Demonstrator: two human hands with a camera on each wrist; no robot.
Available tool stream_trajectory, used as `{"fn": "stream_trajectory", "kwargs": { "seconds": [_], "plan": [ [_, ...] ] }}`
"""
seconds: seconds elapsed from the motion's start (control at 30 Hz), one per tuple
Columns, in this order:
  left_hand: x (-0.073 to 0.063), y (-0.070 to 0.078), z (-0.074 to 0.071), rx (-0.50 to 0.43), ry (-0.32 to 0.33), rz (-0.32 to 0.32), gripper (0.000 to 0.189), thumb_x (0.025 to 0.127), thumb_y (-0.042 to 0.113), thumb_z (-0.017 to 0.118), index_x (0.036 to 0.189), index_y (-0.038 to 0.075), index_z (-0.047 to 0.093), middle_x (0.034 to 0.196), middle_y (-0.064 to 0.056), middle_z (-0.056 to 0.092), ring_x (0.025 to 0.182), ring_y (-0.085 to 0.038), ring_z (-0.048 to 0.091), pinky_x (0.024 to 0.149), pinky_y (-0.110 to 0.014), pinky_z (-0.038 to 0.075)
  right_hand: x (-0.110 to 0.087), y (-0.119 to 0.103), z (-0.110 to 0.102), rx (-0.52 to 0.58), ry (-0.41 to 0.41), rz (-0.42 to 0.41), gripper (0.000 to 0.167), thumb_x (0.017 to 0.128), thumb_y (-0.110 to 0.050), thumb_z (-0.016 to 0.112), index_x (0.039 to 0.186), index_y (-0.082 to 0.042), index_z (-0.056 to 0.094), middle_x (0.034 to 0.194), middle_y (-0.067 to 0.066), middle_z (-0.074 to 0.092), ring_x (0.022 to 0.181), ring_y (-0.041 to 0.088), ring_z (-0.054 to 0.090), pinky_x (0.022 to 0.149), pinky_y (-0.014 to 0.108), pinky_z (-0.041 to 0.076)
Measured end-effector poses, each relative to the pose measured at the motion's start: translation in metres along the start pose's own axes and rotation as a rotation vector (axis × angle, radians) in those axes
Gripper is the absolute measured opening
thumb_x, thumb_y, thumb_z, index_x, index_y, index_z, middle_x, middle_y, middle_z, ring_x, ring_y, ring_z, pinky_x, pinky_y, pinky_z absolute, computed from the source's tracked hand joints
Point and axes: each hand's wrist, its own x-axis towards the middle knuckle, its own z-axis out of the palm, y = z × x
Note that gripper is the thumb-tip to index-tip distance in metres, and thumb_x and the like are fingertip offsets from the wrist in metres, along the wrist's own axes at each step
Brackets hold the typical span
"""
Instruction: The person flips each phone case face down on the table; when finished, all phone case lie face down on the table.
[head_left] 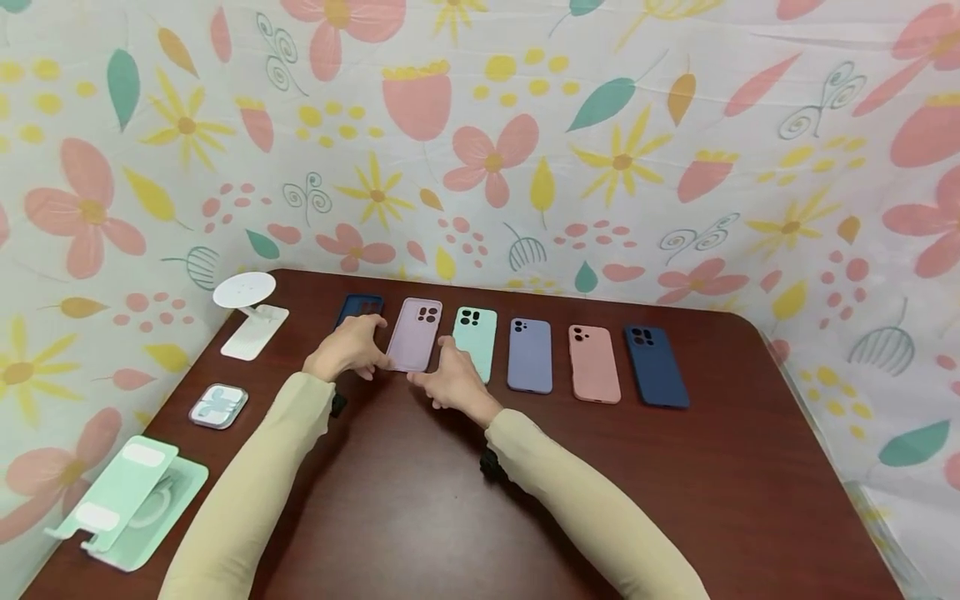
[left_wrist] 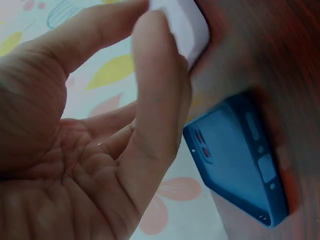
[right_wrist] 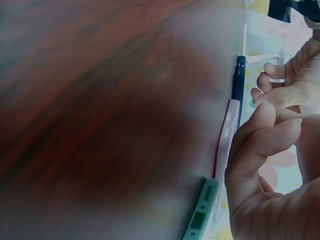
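A lilac phone case (head_left: 414, 335) lies on the table with a camera cutout at its upper end. My left hand (head_left: 350, 346) is at its left side, thumb by the lower left corner; in the left wrist view the fingertips overlap a pale case end (left_wrist: 187, 30). Close to its lower right corner is my right hand (head_left: 453, 377), fingers bent, partly in front of a mint case (head_left: 477, 333). Left of the lilac case, a dark blue case (left_wrist: 230, 155) lies with its hollow inside showing, partly hidden by the left hand in the head view.
Rightward, the row continues with a periwinkle case (head_left: 529, 356), a pink case (head_left: 594, 364) and a navy case (head_left: 657, 367). On the left are a white stand (head_left: 255, 333), boxed earphones (head_left: 218, 406) and a mint-green folding stand (head_left: 135, 500). A floral cloth hangs behind the table.
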Motion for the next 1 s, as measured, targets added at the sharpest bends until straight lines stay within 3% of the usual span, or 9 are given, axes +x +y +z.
{"fn": "stream_trajectory", "kwargs": {
  "seconds": [0.13, 0.2, 0.4, 0.5, 0.6, 0.67, 0.8, 0.87, 1.0],
  "plan": [
    [0.009, 0.0, 0.002, 0.031, -0.036, -0.014, 0.092, 0.09, 0.011, 0.088, 0.167, 0.002, 0.038, 0.148, -0.035, 0.06, 0.063, -0.015, 0.078, 0.072, -0.032, 0.069, 0.013, 0.005, 0.008, 0.011, -0.009, 0.002, 0.092, 0.098, -0.028, 0.083, 0.166, 0.002, 0.028, 0.065, 0.006, 0.071, 0.045, 0.017, 0.065, 0.044, 0.029, 0.055],
    [0.017, -0.002, 0.005, 0.055, -0.045, -0.016, 0.095, 0.089, 0.014, 0.09, 0.167, 0.003, 0.038, 0.153, -0.035, 0.056, 0.064, -0.017, 0.079, 0.075, -0.033, 0.069, 0.018, 0.006, 0.009, 0.033, -0.02, 0.008, 0.088, 0.097, -0.025, 0.083, 0.162, 0.004, 0.031, 0.065, 0.008, 0.07, 0.045, 0.019, 0.066, 0.045, 0.032, 0.058],
    [0.076, -0.034, 0.021, 0.107, -0.037, -0.021, 0.107, 0.079, 0.024, 0.1, 0.166, 0.008, 0.041, 0.156, -0.031, 0.056, 0.063, -0.021, 0.08, 0.069, -0.035, 0.068, 0.03, 0.007, 0.013, 0.049, -0.03, 0.077, 0.079, 0.093, -0.021, 0.087, 0.148, 0.007, 0.039, 0.066, 0.011, 0.072, 0.046, 0.02, 0.069, 0.048, 0.033, 0.062],
    [0.093, -0.043, 0.025, 0.116, -0.054, -0.027, 0.108, 0.077, 0.027, 0.101, 0.166, 0.01, 0.042, 0.156, -0.03, 0.056, 0.063, -0.023, 0.08, 0.067, -0.034, 0.068, 0.033, 0.005, 0.014, 0.041, -0.041, 0.108, 0.078, 0.095, -0.02, 0.085, 0.15, 0.007, 0.038, 0.065, 0.011, 0.071, 0.044, 0.019, 0.068, 0.048, 0.033, 0.062],
    [0.095, -0.041, 0.026, 0.105, -0.057, -0.05, 0.108, 0.076, 0.025, 0.101, 0.166, 0.011, 0.042, 0.157, -0.028, 0.056, 0.062, -0.023, 0.08, 0.066, -0.033, 0.068, 0.032, 0.0, 0.014, 0.046, -0.048, 0.118, 0.074, 0.096, -0.018, 0.084, 0.149, 0.006, 0.037, 0.063, 0.011, 0.069, 0.043, 0.018, 0.066, 0.048, 0.032, 0.062],
    [0.086, -0.033, 0.023, 0.119, -0.066, -0.044, 0.109, 0.078, 0.024, 0.1, 0.167, 0.007, 0.039, 0.158, -0.032, 0.054, 0.061, -0.022, 0.079, 0.065, -0.034, 0.067, 0.031, -0.002, 0.014, 0.048, -0.049, 0.122, 0.073, 0.097, -0.016, 0.083, 0.149, 0.006, 0.037, 0.062, 0.01, 0.068, 0.041, 0.017, 0.065, 0.048, 0.032, 0.062],
    [0.056, -0.007, 0.013, 0.129, -0.09, -0.062, 0.106, 0.083, 0.019, 0.096, 0.169, 0.004, 0.036, 0.154, -0.034, 0.056, 0.062, -0.022, 0.079, 0.07, -0.036, 0.069, 0.038, -0.001, 0.018, 0.047, -0.059, 0.123, 0.08, 0.098, -0.014, 0.08, 0.156, 0.01, 0.03, 0.058, 0.009, 0.067, 0.037, 0.014, 0.061, 0.047, 0.033, 0.062],
    [0.043, 0.003, 0.008, 0.135, -0.103, -0.072, 0.102, 0.086, 0.019, 0.094, 0.168, 0.002, 0.036, 0.148, -0.032, 0.06, 0.064, -0.022, 0.08, 0.074, -0.035, 0.069, 0.041, 0.0, 0.02, 0.043, -0.066, 0.12, 0.083, 0.099, -0.013, 0.079, 0.159, 0.011, 0.026, 0.057, 0.009, 0.067, 0.036, 0.013, 0.061, 0.045, 0.032, 0.061],
    [0.041, 0.001, 0.006, 0.123, -0.111, -0.067, 0.099, 0.086, 0.023, 0.094, 0.165, 0.0, 0.039, 0.118, -0.022, 0.074, 0.063, -0.019, 0.079, 0.077, -0.036, 0.069, 0.04, -0.002, 0.02, 0.028, -0.06, 0.114, 0.087, 0.101, -0.012, 0.077, 0.163, 0.011, 0.021, 0.058, 0.01, 0.068, 0.037, 0.014, 0.062, 0.045, 0.031, 0.06]
  ]
}}
